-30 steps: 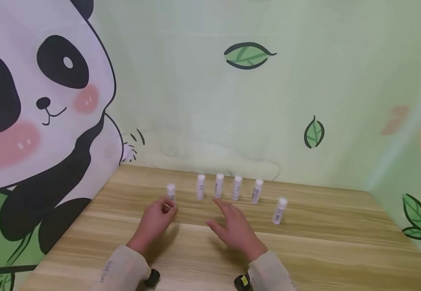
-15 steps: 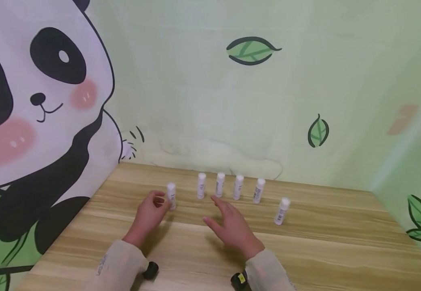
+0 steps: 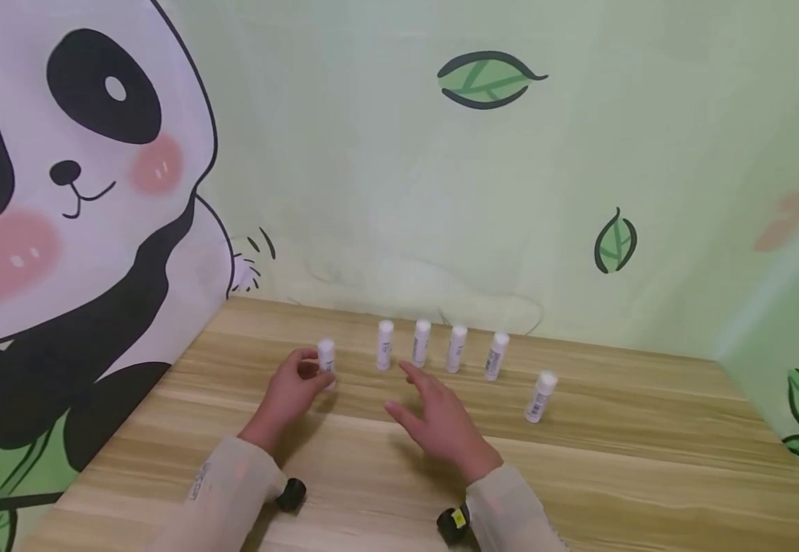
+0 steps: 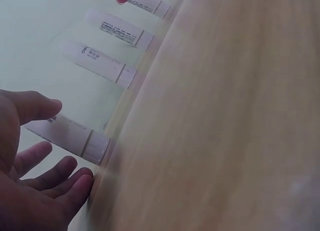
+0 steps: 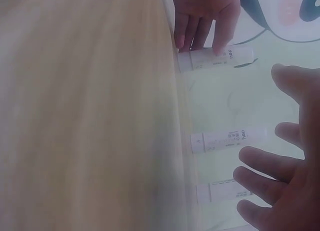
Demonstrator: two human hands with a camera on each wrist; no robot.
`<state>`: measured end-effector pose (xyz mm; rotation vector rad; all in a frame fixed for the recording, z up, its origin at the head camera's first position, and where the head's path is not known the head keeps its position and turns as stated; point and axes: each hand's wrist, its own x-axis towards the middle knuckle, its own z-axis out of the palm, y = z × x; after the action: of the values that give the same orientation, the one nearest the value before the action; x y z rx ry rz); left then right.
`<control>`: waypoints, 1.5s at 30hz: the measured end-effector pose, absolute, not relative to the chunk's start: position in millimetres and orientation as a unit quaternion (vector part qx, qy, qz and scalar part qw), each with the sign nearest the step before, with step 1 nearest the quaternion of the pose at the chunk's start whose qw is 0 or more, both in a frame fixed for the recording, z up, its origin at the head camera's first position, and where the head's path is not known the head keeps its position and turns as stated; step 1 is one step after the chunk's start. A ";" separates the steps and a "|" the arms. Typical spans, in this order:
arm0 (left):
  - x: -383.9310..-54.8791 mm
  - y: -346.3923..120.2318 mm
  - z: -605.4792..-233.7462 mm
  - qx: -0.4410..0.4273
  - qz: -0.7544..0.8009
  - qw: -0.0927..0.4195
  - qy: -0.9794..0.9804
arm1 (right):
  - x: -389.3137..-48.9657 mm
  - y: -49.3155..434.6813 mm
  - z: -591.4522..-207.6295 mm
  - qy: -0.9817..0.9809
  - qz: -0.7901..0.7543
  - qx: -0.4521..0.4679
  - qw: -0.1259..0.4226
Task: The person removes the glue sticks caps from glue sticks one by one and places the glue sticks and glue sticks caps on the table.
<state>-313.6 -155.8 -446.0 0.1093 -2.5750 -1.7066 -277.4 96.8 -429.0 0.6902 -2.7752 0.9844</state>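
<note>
Several white glue sticks with printed labels stand upright on the wooden table (image 3: 372,491). My left hand (image 3: 292,392) is at the leftmost glue stick (image 3: 327,354), thumb on the near side and fingers beyond it. In the left wrist view, the thumb (image 4: 42,106) lies just above that stick and the loosely bent fingers below it, around its sides without a closed grip. My right hand (image 3: 446,422) hovers with spread fingers before the middle sticks, holding nothing. Nearest to its fingertips are the second glue stick (image 3: 385,346) and the third glue stick (image 3: 422,342).
Farther right in the row are a fourth glue stick (image 3: 456,349) and another glue stick (image 3: 497,356). The rightmost glue stick (image 3: 540,397) stands nearer the front, apart from them. A green wall covering (image 3: 372,192) with a panda and leaves rises behind the table.
My left hand drew back slightly left from the leftmost stick, then came around it again. The right hand stays nearly in place. The head view tilted down slightly.
</note>
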 end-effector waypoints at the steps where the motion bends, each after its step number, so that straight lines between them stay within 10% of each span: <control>1: -315.4 -155.2 -444.9 0.033 -0.555 0.026 -0.831 | -278.6 97.4 -427.8 -0.916 0.327 0.227 0.060; 45: -320.6 -141.4 -451.5 -0.009 -0.559 0.059 -0.827 | -283.4 98.4 -426.9 -0.915 0.320 0.237 0.059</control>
<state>-320.6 -141.4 -451.5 -0.0261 -2.5051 -1.6943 -283.4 98.4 -426.9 0.7178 -2.7721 0.9684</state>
